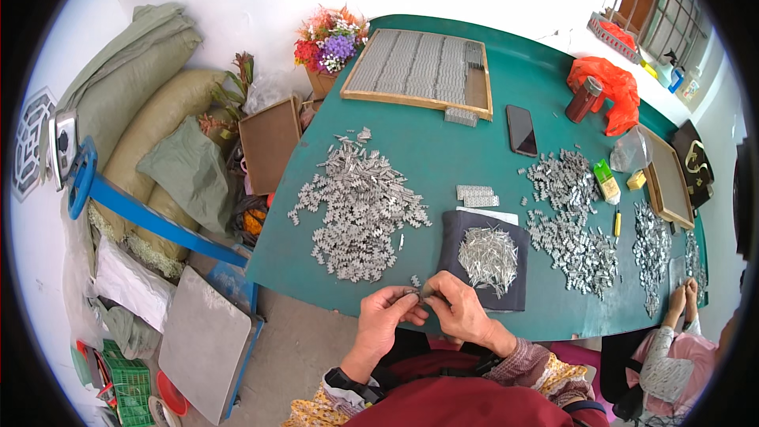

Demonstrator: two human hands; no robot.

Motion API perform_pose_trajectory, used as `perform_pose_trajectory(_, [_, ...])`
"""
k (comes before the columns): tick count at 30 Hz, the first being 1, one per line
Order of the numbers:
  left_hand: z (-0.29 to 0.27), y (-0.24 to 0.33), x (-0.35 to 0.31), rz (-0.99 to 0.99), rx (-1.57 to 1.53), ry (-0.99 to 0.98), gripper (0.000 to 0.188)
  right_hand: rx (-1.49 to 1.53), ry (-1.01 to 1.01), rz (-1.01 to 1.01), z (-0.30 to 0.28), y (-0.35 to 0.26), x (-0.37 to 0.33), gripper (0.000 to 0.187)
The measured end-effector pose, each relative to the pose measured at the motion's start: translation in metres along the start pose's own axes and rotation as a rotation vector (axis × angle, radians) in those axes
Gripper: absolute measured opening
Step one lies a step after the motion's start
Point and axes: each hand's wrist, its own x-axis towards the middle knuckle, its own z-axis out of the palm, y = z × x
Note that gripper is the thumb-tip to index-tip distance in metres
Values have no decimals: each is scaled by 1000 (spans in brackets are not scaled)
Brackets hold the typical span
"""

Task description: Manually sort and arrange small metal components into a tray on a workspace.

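Note:
At the near edge of the green table, my left hand (389,313) and my right hand (461,310) meet fingertip to fingertip. Both are closed in a pinch on a small grey metal piece (418,293), mostly hidden by the fingers. Just beyond them lies another small loose metal piece (416,281). To the right of it, a heap of thin silvery pins (489,257) rests on a dark folded cloth (452,247). A large pile of small toothed grey metal pieces (356,213) spreads out on the left. Two assembled grey blocks (477,195) lie behind the cloth.
A wooden-framed tray (419,103) with rows of grey pieces sits at the back. More piles (573,245), a phone (521,130), a dark red flask (583,100) and a yellow-handled tool (617,221) are on the right. Another person's hands (684,298) work there. A blue-framed platform scale (207,344) stands left.

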Motion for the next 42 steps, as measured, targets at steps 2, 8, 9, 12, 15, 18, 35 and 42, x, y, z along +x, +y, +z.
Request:
perform_pose_trajectory(2, [-2,3,0,-73,-25,-66,14,11,-1,-30,0,0,0,18])
perform_pose_trajectory(8, [-6,0,1,-88,-161,-126,12,29,4,-26,0,0,0,17])
perform_pose_trajectory(9, [-6,0,1,-87,-162,-125,12,64,22,10,0,-1,-1,16])
perform_pose_trajectory(12, [-6,-1,1,-93,-181,-132,12,91,38,56,0,-2,-1,15])
perform_pose_trajectory(15, [-5,-2,0,-84,-164,-142,11,78,29,59,1,0,-1,13])
perform_pose_trajectory(18, [-4,-1,-1,-49,-113,-122,11,77,15,60,2,1,0,13])
perform_pose_trajectory(35, [-18,4,-9,87,-48,136,14,-526,-256,-293,-9,13,30,37])
perform_pose_trajectory(42, [-20,-4,-10,73,-66,136,13,-610,-266,-268,-3,24,32,19])
